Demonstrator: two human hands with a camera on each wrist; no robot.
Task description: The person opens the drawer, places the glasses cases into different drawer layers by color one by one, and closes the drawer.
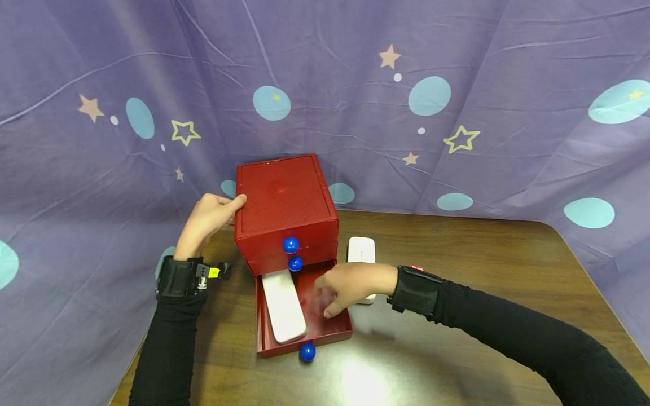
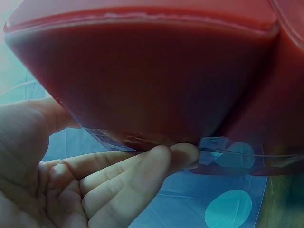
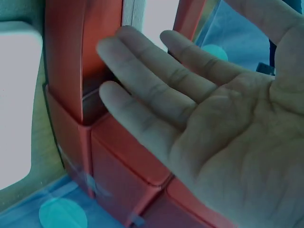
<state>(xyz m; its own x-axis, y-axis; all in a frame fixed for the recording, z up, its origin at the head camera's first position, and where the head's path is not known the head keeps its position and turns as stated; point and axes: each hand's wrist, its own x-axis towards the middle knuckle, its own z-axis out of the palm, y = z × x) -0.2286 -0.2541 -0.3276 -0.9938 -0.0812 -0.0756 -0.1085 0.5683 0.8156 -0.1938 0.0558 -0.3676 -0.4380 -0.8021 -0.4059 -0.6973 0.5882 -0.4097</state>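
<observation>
A red three-drawer chest (image 1: 286, 211) is seen on a dark wooden table (image 1: 457, 316), near the table's far left edge, against a purple star-patterned cloth (image 1: 101, 169). The left hand (image 1: 210, 220) is held against the chest's left side, thumb laid on the top edge; in the left wrist view the fingers (image 2: 142, 166) are curled round the chest's lower rear corner, so the chest is gripped. Blue knobs (image 1: 291, 245) mark the two upper drawers, both closed. The bottom drawer (image 1: 335, 330) is pulled out toward the table's near edge, its own blue knob (image 1: 307, 352) at the front. A white oblong case (image 1: 283, 304) lies in the drawer's left half. The right hand (image 1: 350, 285) is held over the drawer's right half, fingers extended and relaxed, nothing grasped; the right wrist view shows an open palm (image 3: 228, 133). A second white case (image 1: 361, 251) rests on the table just right of the chest, partly hidden behind this hand.
</observation>
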